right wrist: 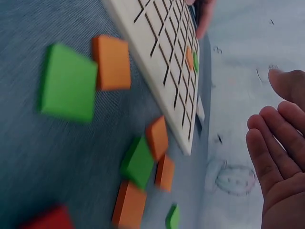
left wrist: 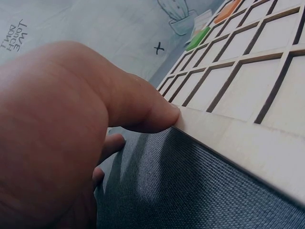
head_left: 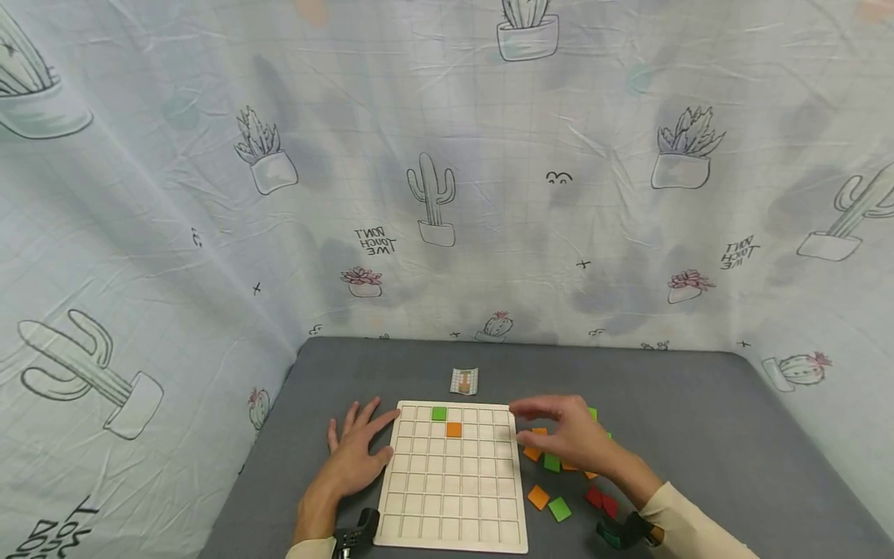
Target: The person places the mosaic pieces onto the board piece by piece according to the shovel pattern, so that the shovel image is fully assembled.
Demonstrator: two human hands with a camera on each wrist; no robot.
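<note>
A pale wooden grid board (head_left: 450,485) lies on the table, with a green square tile (head_left: 438,414) in its far row and an orange square tile (head_left: 454,429) one row nearer. My left hand (head_left: 352,462) is spread at the board's left edge; in the left wrist view the thumb (left wrist: 147,107) touches that edge. Over the board's far right edge hovers my right hand (head_left: 573,433), thumb and fingers apart. The right wrist view shows its palm (right wrist: 281,167) with nothing held. Beneath and beside it are loose orange tiles (head_left: 538,497) and green tiles (head_left: 559,509), partly hidden by the hand.
Red tiles (head_left: 602,501) lie near the right wrist. Beyond the board's far edge is a small card (head_left: 464,381) with an orange figure on a grid. The grey table (head_left: 663,388) meets a cactus-print curtain (head_left: 489,233) at the back and sides.
</note>
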